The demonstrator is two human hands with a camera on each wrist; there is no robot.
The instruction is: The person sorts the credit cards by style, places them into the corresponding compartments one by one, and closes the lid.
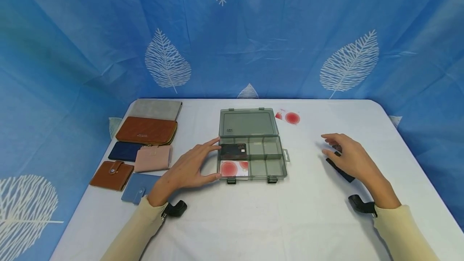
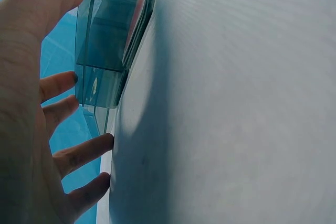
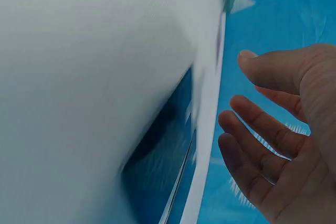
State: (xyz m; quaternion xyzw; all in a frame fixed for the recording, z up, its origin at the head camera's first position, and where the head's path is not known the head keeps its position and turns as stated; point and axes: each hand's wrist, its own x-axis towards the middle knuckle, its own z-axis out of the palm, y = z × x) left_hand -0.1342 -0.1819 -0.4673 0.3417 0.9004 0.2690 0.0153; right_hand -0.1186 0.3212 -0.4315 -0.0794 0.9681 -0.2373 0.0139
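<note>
Black card (image 1: 233,151) marked "VIP" lies in the clear grey plastic compartment box (image 1: 253,156) at table centre, long axis left-right, lid open toward the far edge. Left hand (image 1: 191,168) relaxed, fingers straight, touching the box's left wall. Right hand (image 1: 349,157) released, hovering over a dark flat card (image 1: 340,170) on bare white tablecloth (image 1: 253,220); wallets (image 1: 145,144) crowd the left edge

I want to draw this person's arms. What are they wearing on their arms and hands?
Both arms wear long, pale cream sleeves reaching the wrists. The left hand and right hand are bare: no gloves, and no rings that I can see. A small black camera is strapped under each wrist.
</note>
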